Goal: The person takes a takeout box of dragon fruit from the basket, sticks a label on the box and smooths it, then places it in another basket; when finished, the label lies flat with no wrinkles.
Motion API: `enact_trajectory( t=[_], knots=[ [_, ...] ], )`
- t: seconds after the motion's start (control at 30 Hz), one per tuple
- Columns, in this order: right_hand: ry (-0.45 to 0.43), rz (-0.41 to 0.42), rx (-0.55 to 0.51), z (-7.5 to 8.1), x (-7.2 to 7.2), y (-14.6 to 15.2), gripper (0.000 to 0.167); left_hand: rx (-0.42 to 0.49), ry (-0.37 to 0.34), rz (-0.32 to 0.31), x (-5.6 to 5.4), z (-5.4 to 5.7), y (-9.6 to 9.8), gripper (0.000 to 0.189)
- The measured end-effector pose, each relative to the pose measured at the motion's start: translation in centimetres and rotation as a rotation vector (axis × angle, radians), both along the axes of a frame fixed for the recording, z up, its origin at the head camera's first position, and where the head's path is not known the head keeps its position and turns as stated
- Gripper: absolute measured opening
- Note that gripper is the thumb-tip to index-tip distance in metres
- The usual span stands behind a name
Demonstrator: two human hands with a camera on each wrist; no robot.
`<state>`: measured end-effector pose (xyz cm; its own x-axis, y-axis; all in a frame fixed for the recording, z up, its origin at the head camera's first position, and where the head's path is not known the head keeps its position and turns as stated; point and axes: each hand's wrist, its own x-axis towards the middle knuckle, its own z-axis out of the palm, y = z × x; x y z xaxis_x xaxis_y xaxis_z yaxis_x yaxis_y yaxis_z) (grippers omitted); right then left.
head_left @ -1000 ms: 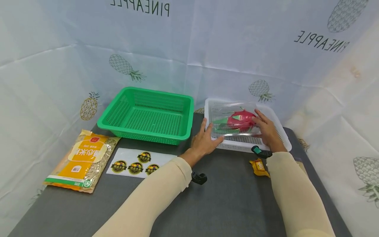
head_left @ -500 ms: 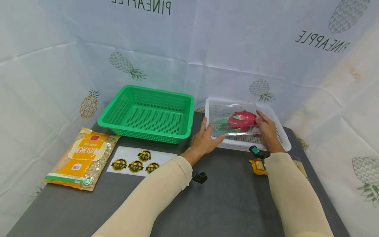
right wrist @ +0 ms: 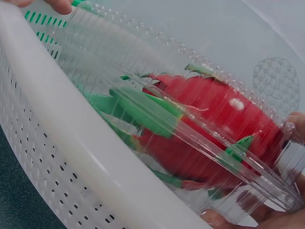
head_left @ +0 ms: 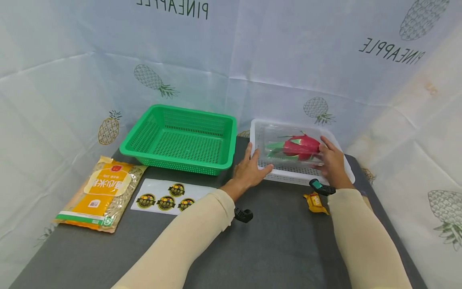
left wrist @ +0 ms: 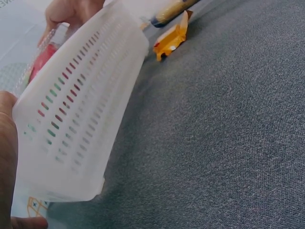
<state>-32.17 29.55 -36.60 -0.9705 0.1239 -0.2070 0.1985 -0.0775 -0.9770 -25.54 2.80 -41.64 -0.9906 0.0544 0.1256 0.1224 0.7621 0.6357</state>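
Head view: we note a dark grey surface (head_left: 281,245) enclosed at the back and sides by white sheeting (head_left: 231,60) printed with pineapples and the word PINEAPPLE. A green basket (head_left: 180,138) sits at the far edge, left of centre; a white basket (head_left: 343,168) sits at the far right corner. Inside the white basket lies a clear box (head_left: 285,146) holding a red dragon fruit (head_left: 301,145). Our left hand (head_left: 249,170) rests flat, fingers straight, against the white basket's near left corner. Our right hand (head_left: 333,162) grips the box's right end, fingers curled on it. A grain packet (head_left: 102,192) lies at the left edge, a sticker sheet (head_left: 169,198) just beside it, and an orange wrapper (head_left: 315,202) lies near the right forearm.

Left wrist view: slotted white basket wall (left wrist: 81,114) on grey weave, the wrapper (left wrist: 172,38) beyond it.

Right wrist view: the ribbed box (right wrist: 143,76) lies inside the basket rim (right wrist: 71,143), the fruit (right wrist: 219,119) within it; fingertips (right wrist: 295,121) touch its end.
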Motion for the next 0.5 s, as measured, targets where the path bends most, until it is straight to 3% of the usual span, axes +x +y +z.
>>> enact_trajectory(
  t=[0.17, 0.5],
  knots=[
    [-0.007, -0.002, -0.024, 0.5, 0.8, 0.4, 0.048, -0.009, -0.009, -0.003, 0.0, 0.1, 0.0, 0.083],
    [-0.022, -0.005, -0.19, 1.2, 2.1, 1.1, 0.049, -0.049, -0.036, -0.021, -0.1, 0.4, -0.1, 0.084]
  ],
)
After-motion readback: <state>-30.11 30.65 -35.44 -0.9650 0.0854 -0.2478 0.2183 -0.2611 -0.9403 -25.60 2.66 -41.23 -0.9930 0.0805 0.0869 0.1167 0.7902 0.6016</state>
